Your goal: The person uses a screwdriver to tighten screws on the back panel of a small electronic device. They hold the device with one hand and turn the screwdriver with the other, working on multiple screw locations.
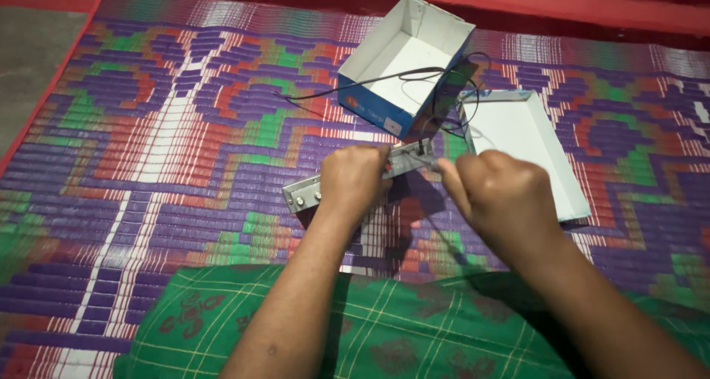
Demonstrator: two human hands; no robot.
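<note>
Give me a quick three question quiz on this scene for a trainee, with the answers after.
1. True or false: the left hand grips the metal strip.
2. Which lies nearer the right hand: A, the open blue and white box, or B, the flat white lid?
3. What drapes across the box?

Key: 1 true. 2 B. 3 thin dark wires.

Purple, green, red and white woven mat [185, 127], green checked cloth [414, 327], blue-and-white box [384, 109].
</note>
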